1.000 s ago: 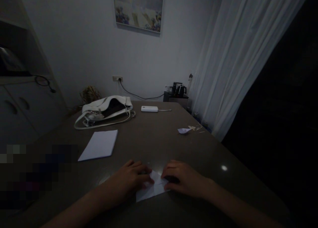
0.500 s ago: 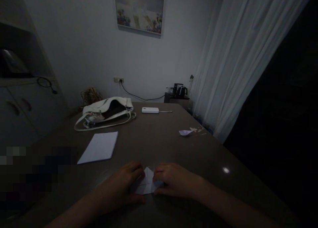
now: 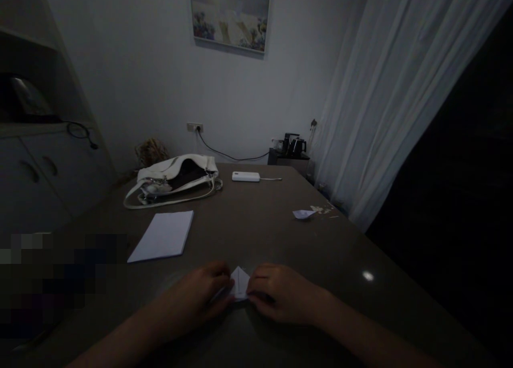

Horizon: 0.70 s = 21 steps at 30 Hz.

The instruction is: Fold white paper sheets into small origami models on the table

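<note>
A small piece of folded white paper [image 3: 240,285] lies on the dark table [image 3: 256,229] close to its near edge. My left hand [image 3: 196,298] presses on the paper's left side with its fingers curled and pinched. My right hand [image 3: 280,298] holds the paper's right side, fingers closed over it. Only a pointed white tip of the paper shows between the two hands; the rest is hidden under them.
A stack of white paper [image 3: 163,235] lies to the left. Behind it are a white handbag [image 3: 174,178] and a white power bank [image 3: 246,177] with a cable. A small folded paper piece [image 3: 303,214] and scraps sit at the right. A curtain [image 3: 385,101] hangs at the right.
The paper has been folded smaller: a wide flat sheet a second ago is now a narrow pointed shape. Both hands have drawn closer together over it.
</note>
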### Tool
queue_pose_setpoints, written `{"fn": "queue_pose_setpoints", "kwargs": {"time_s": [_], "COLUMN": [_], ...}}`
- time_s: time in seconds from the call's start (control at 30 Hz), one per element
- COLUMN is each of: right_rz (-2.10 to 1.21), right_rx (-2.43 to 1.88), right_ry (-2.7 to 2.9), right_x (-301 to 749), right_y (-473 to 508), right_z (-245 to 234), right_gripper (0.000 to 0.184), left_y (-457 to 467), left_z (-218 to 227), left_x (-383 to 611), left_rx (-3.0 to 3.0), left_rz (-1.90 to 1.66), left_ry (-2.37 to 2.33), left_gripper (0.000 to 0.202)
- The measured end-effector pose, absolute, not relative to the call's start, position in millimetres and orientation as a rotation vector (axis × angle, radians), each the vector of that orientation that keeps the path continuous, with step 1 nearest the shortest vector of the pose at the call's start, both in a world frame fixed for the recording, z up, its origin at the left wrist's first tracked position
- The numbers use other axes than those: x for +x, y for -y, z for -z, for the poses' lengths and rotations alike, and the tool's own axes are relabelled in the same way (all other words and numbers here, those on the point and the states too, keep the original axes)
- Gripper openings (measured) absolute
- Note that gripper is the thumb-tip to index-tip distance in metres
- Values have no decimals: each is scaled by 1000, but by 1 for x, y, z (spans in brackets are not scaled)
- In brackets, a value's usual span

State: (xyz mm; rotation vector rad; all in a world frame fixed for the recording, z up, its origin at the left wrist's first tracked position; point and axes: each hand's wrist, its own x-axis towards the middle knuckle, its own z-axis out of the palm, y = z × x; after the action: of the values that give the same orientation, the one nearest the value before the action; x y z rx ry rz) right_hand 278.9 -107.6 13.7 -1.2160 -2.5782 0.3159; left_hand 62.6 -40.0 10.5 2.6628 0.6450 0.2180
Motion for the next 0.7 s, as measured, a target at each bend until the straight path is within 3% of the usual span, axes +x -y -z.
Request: {"fn": "queue_pose_setpoints", "kwargs": {"time_s": [0.4, 0.7], "right_rz": [-289, -334], "right_rx": [-1319, -1418], "right_ry": [2454, 2252], "right_x": [276, 272], "right_y": [105, 99], "right_z": [-3, 13], "right_gripper": [17, 15], "left_y": [40, 32], "left_z": [-2, 6], "left_x": [68, 71], "left_rx": [2777, 2552], "left_rz": [-300, -350], "left_ry": [-662, -709], "left_gripper": [31, 20]}}
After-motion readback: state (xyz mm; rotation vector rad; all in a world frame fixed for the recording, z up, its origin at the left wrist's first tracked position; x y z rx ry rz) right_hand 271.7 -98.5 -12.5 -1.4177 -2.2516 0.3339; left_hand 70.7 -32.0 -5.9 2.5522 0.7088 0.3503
